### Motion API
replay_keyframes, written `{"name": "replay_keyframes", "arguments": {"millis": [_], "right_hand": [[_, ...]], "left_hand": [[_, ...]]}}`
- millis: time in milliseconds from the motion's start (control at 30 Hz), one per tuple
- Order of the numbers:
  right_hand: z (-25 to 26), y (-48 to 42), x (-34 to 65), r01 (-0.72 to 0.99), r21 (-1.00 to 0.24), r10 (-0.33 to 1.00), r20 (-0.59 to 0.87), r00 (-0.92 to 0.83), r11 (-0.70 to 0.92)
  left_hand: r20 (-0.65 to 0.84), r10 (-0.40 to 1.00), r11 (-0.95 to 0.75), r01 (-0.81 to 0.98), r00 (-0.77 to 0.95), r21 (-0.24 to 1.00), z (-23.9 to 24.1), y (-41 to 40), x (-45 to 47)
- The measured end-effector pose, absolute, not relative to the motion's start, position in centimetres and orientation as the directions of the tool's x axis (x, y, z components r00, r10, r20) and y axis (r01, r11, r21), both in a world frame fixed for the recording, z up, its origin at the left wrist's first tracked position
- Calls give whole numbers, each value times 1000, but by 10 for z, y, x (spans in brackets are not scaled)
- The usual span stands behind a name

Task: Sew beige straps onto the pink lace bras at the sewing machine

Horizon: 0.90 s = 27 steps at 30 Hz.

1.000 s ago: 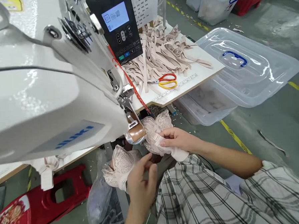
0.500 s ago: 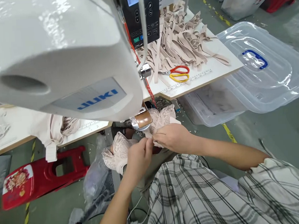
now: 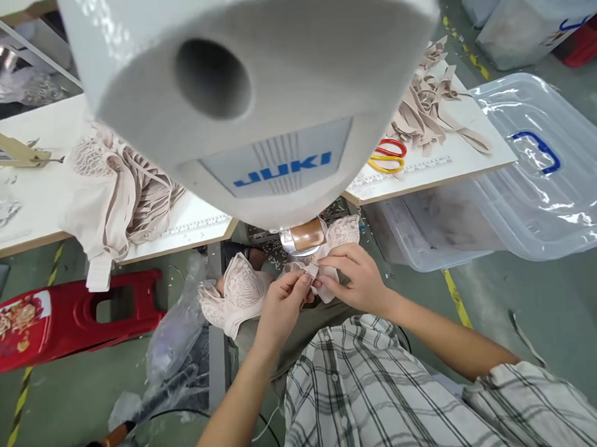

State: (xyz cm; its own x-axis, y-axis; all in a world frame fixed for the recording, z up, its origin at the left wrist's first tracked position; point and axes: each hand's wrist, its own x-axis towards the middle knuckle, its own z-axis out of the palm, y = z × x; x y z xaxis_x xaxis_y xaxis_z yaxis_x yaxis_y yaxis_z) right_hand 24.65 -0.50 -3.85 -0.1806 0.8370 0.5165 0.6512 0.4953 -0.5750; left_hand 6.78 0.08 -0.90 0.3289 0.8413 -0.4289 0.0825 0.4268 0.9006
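Fingertips of my left hand point(image 3: 281, 302) and right hand point(image 3: 361, 280) grasp a narrow pale pink cloth end point(image 3: 312, 270), pinched between them. I take it as part of the pale pink lace bra cup point(image 3: 346, 229) just beyond the right hand; whether the second lace cup point(image 3: 245, 283), left of the left hand, joins it, I cannot tell. I would square the cloth end's edges between both thumbs, with light tension so nothing twists or stretches. Just beyond the fingertips, the rounded brown-and-silver machine bed point(image 3: 306, 236) leaves little lifting room. Above it, the bulky white sewing-machine head point(image 3: 281, 84) blocks my view. Scissors with red and yellow handles point(image 3: 386, 157) lie beyond the right hand, near tangled beige fabric straps point(image 3: 418, 117).
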Motion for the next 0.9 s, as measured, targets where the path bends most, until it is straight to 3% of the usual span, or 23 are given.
{"name": "replay_keyframes", "arguments": {"millis": [133,333,467,567,633,700,800,900], "right_hand": [[-40,-4,241,650,-596,868,445,-222,472],[-41,-3,234,640,-572,828,525,-197,514],[-49,-2,243,604,-577,829,465,-311,550],[-49,32,284,668,-546,861,373,-346,505],[-38,73,325,806,-490,927,327,-184,333],[-19,118,365,977,-210,995,87,50,-31],[10,167,400,992,-105,997,-48,59,-64],[26,175,404,997,-75,989,-147,3,-14]], "left_hand": [[-354,898,293,245,261,924,-10,1,65],[-360,904,284,305,231,909,-8,5,69],[-409,889,354,258,206,899,-15,11,76],[-442,879,420,150,179,895,-24,16,79],[-450,876,436,112,175,893,-27,16,79],[-455,870,440,116,191,890,-25,15,78],[-485,844,483,68,227,873,-19,12,78],[-525,815,557,-84,245,826,-15,11,77]]}}
